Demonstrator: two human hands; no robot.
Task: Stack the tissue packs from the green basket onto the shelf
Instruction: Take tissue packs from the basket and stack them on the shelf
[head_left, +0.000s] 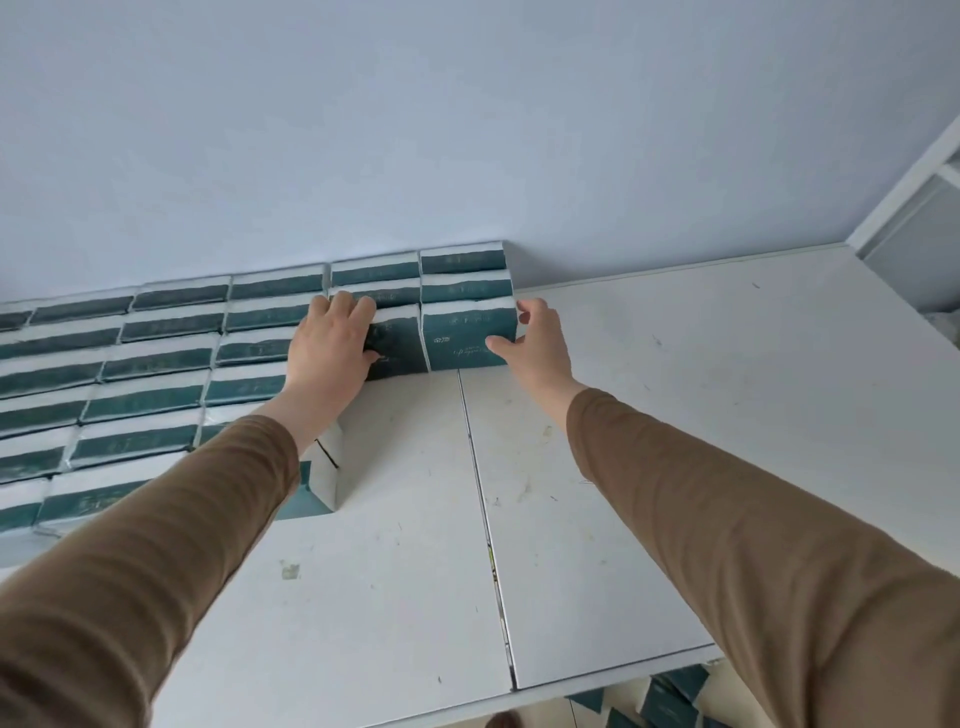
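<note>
Both hands (332, 338) (530, 340) press front tissue packs (467, 338) (stacked rows (156, 364) left).

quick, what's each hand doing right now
Left hand: open, fingers spread on a tissue pack.
Right hand: open, fingers against the neighbouring pack.

Pale blue-grey wall (467, 114) fills the upper frame, evenly lit. Below, a scuffed white board surface (727, 415) with one lengthwise seam (483, 493). White frame (904, 192) at the upper right edge.
</note>
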